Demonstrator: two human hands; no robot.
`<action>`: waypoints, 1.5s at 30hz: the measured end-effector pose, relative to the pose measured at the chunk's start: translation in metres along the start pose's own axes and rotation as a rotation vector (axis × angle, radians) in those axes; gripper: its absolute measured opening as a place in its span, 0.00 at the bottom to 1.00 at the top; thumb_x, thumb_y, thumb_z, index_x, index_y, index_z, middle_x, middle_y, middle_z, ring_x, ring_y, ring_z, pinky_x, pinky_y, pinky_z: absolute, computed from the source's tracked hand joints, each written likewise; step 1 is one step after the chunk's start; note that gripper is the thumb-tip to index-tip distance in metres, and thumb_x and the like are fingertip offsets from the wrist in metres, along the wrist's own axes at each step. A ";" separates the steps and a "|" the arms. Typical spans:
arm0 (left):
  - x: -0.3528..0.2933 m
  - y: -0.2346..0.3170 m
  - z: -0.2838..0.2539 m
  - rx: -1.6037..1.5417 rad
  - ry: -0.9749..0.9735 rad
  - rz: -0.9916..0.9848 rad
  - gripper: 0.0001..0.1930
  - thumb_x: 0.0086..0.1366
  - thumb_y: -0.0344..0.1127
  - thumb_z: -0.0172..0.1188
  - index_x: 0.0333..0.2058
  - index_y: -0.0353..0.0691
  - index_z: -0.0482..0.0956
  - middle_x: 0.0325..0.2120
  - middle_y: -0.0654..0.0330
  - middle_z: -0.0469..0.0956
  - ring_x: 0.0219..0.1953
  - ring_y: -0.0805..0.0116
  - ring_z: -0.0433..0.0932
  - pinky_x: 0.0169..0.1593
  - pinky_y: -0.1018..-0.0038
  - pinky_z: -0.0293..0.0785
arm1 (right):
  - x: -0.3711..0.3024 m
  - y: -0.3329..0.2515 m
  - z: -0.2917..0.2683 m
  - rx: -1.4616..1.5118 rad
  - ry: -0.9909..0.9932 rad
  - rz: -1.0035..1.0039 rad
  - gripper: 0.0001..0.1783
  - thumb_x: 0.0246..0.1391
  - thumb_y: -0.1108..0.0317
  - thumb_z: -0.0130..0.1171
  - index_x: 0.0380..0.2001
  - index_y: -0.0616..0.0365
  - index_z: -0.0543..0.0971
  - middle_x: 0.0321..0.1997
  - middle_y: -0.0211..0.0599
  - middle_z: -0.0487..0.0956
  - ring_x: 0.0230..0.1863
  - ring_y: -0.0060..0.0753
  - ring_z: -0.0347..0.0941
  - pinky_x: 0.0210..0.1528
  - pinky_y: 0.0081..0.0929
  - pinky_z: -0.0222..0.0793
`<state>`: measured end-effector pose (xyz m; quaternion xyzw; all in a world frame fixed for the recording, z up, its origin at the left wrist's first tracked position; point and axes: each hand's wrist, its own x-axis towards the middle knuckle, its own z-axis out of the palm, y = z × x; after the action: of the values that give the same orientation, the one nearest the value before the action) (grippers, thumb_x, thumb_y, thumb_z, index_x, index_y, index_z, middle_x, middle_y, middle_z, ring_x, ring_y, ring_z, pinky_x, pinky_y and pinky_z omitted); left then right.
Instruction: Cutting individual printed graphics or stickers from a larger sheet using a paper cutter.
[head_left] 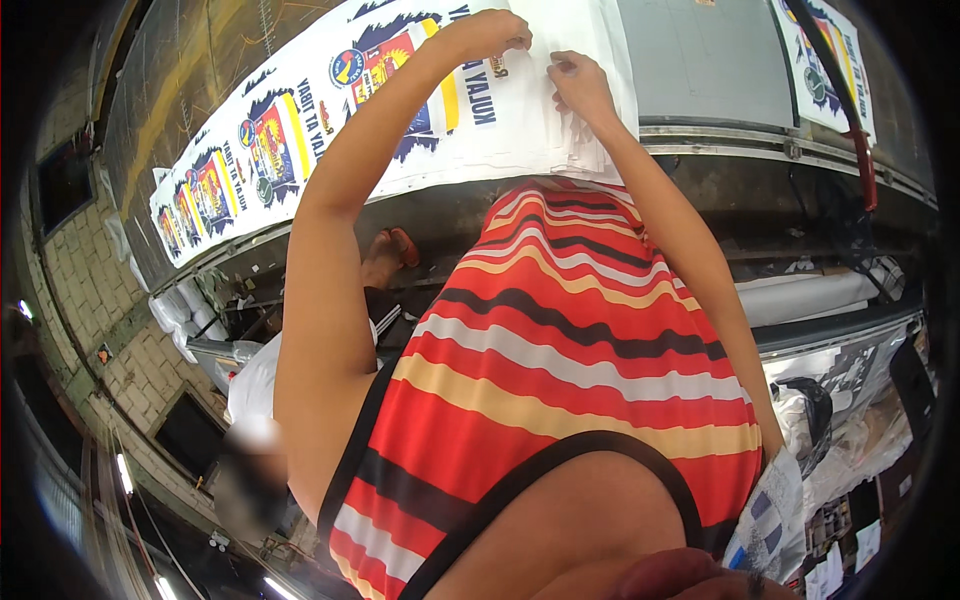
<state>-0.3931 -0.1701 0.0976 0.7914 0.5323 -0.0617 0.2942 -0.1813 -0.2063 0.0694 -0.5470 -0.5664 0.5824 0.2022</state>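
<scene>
Red striped shirt (560,370) right up close, both arms stretched out beyond it to the printed white sheets (435,125), layered along the long surface (700,65)! Left hand (490,36) is over the sheets, fingers curled; right hand (584,88) is just beside, near their right edge, fingers bent. Pinching or merely touching? Can't tell for either.

The one fisheye view looked down from head height, very near the striped shirt (560,350) and farther from the left hand (488,36), right hand (584,86) and printed sheets (270,150) toward its top edge; the block wall (90,260) bent along its left rim
</scene>
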 end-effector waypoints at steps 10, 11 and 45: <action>0.008 -0.012 0.006 0.070 0.113 0.307 0.08 0.59 0.31 0.57 0.32 0.36 0.83 0.32 0.50 0.80 0.40 0.50 0.79 0.47 0.60 0.74 | 0.010 0.013 0.001 0.109 -0.043 0.072 0.16 0.54 0.69 0.59 0.45 0.66 0.82 0.37 0.40 0.84 0.21 0.26 0.79 0.22 0.23 0.79; 0.008 -0.010 0.004 0.069 0.114 0.304 0.08 0.59 0.31 0.57 0.32 0.36 0.83 0.32 0.50 0.80 0.40 0.50 0.79 0.47 0.60 0.74 | 0.011 0.014 0.002 0.111 -0.058 0.071 0.16 0.54 0.69 0.59 0.45 0.66 0.82 0.37 0.40 0.84 0.21 0.26 0.79 0.22 0.23 0.79; 0.007 0.015 -0.027 -0.161 0.010 0.173 0.07 0.60 0.29 0.58 0.35 0.36 0.83 0.36 0.49 0.82 0.39 0.51 0.81 0.45 0.62 0.77 | -0.003 0.004 -0.002 0.033 -0.004 -0.079 0.15 0.58 0.61 0.61 0.42 0.61 0.85 0.27 0.37 0.83 0.18 0.22 0.74 0.22 0.23 0.69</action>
<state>-0.3823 -0.1537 0.1232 0.8084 0.4667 0.0108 0.3586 -0.1778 -0.2088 0.0675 -0.5196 -0.5782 0.5842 0.2332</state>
